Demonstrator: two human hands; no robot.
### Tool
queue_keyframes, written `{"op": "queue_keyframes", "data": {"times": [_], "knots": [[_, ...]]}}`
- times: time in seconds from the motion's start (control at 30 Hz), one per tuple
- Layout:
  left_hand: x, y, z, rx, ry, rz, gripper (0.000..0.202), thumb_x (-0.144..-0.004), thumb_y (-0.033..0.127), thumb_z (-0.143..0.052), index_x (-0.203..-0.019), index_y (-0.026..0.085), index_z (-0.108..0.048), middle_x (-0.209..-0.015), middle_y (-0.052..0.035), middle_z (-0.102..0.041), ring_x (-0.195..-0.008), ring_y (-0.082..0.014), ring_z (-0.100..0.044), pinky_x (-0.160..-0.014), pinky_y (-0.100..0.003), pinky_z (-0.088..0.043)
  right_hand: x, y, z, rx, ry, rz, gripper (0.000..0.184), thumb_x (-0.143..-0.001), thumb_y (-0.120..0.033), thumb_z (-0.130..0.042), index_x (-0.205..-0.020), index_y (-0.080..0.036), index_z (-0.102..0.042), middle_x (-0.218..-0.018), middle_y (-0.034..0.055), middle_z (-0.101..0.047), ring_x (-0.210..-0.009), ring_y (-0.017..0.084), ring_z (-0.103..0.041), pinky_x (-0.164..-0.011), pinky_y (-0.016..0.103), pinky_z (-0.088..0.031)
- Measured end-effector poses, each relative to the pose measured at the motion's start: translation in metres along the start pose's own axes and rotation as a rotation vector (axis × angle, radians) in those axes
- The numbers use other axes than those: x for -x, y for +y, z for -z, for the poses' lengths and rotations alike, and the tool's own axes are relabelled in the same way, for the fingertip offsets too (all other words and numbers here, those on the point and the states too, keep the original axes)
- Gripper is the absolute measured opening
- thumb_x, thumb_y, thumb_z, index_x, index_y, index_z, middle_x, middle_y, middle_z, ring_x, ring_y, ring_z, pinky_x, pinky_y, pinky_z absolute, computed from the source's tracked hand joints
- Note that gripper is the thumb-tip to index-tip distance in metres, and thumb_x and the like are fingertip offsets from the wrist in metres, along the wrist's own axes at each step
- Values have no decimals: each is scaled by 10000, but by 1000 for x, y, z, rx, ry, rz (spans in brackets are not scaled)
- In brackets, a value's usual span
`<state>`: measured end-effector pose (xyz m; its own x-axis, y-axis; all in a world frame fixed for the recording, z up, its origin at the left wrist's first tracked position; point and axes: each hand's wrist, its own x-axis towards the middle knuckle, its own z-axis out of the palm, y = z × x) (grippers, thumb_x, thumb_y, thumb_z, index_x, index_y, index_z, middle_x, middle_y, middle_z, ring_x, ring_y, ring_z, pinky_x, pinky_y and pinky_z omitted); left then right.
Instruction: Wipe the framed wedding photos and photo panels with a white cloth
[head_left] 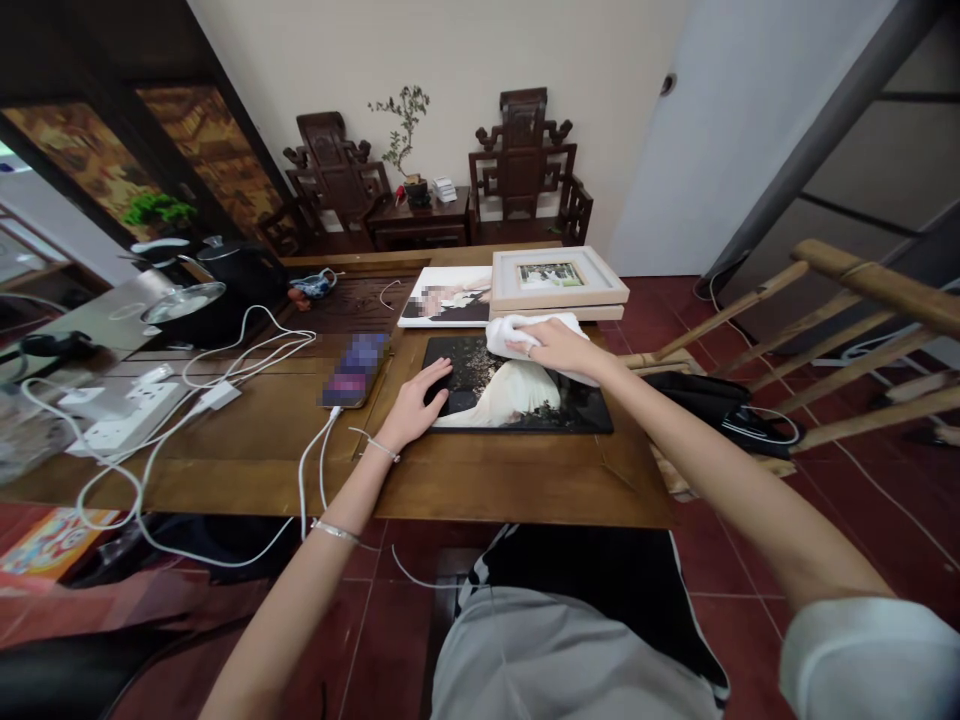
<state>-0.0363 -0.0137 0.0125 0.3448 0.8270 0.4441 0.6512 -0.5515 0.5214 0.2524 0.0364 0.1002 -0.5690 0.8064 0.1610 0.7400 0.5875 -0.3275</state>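
A dark photo panel (517, 395) showing a pale dress lies flat on the wooden table (480, 485) in front of me. My left hand (417, 403) rests on its left edge with the fingers stretched out, holding nothing. Over the panel's far right part, my right hand (555, 345) grips a bunched white cloth (510, 335) and presses it down on the surface. Just beyond the cloth, a light wooden picture frame (559, 285) sits on top of another one. To their left lies a photo print (446, 297) with a white border.
A phone (354, 370) with a white cable lies left of the panel. Further left are a power strip (131, 415), tangled white cords and a dark kettle (236, 275). A bamboo chair (847, 290) stands at the right. Carved chairs (525, 150) line the wall.
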Motion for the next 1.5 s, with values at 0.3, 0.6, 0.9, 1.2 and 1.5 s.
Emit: {"op": "queue_keyframes", "data": {"times": [0.3, 0.6, 0.9, 1.2, 1.5], "knots": [[0, 2, 2, 2, -8, 10, 417, -927, 300, -499, -1305, 168, -615, -1443, -117, -565, -1386, -262, -486, -1188, -505, -349, -19, 3, -2, 23, 8, -20, 383, -1005, -351, -425, -1130, -106, -692, -1111, 171, -722, -1037, 314, -628, -936, 396, -429], [0, 2, 0, 1, -1, 12, 422, -927, 315, -493, -1297, 158, -621, -1437, -123, -570, -1381, -263, -491, -1189, -494, -351, 87, -56, -48, 217, -32, 49, 355, -932, -202, -491, -1231, -157, -677, -1403, 203, -565, -1396, 402, -379, -1112, 689, -215], [0, 5, 0, -4, 2, 17, 422, -925, 304, -493, -1306, 172, -617, -1444, -116, -565, -1384, -261, -489, -1189, -500, -351, 134, -92, -65, 391, -86, 170, 317, -917, -143, -549, -1142, -261, -739, -1545, 179, -420, -1436, 465, -309, -1045, 779, -288], [0, 3, 0, -3, -9, 21, 419, -924, 297, -495, -1313, 188, -609, -1450, -103, -562, -1389, -266, -481, -1195, -500, -342, 72, -71, -40, 274, -197, 74, 635, -826, 12, -415, -1397, -226, -560, -1595, 128, -360, -1485, 418, -209, -1067, 766, -265], [0, 5, 2, -17, -17, 20, 414, -928, 293, -494, -1307, 174, -610, -1449, -111, -561, -1389, -257, -482, -1190, -497, -349, -18, -26, -13, 189, -149, 47, 582, -798, -31, -441, -1332, -188, -610, -1229, 170, -668, -1132, 308, -607, -896, 405, -466]]}}
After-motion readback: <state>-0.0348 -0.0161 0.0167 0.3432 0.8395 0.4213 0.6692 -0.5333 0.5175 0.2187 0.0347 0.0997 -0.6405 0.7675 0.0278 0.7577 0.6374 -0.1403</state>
